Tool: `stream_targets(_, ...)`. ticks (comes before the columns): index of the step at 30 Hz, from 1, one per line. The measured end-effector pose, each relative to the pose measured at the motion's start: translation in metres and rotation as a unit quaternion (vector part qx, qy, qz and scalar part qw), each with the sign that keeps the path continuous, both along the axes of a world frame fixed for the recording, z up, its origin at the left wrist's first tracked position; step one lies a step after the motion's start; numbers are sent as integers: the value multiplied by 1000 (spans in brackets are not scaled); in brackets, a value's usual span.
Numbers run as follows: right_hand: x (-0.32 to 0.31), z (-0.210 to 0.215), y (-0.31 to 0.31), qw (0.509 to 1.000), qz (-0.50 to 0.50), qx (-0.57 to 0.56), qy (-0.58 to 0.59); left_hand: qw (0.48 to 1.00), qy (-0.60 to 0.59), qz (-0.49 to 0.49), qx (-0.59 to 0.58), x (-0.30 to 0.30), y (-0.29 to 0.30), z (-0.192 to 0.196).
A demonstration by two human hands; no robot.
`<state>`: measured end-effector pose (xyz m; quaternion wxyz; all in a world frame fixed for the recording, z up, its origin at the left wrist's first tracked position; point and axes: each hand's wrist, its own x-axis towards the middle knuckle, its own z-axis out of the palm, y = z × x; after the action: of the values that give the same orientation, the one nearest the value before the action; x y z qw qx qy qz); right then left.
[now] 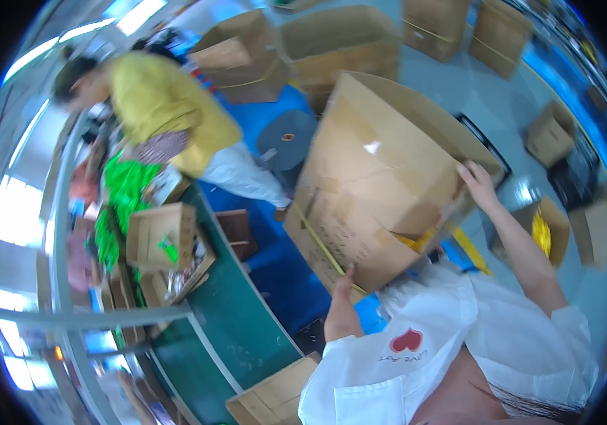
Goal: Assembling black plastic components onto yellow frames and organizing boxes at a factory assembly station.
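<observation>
I hold a large brown cardboard box (374, 177) tilted in front of my chest, its open top facing away to the right. My left hand (342, 287) presses against its lower edge beside a yellow strap. My right hand (479, 185) grips the box's upper right rim. Yellow items show under the box's lower right corner. My white shirt fills the lower right.
A green conveyor belt (239, 319) runs along my left, with a small open carton (161, 234) and green parts beside it. A person in a yellow top (169, 106) bends over there. More cartons (339, 46) stand on the blue floor beyond, and another carton (275, 397) lies at the bottom.
</observation>
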<state>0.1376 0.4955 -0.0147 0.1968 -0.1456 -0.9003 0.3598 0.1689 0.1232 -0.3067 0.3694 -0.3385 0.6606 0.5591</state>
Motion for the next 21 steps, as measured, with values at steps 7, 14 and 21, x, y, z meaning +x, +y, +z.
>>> stream_targets(7,24,-16,-7,999,0,-10,-47,1000,-14,-18,-14,-7,-59,-15)
stream_targets(14,30,-45,51,995,-72,-47,-48,996,-75,-25,-30,-3,-3,54)
stream_targets(21,38,-54,99,978,-96,-121,-137,998,4,17,64,10,16,66)
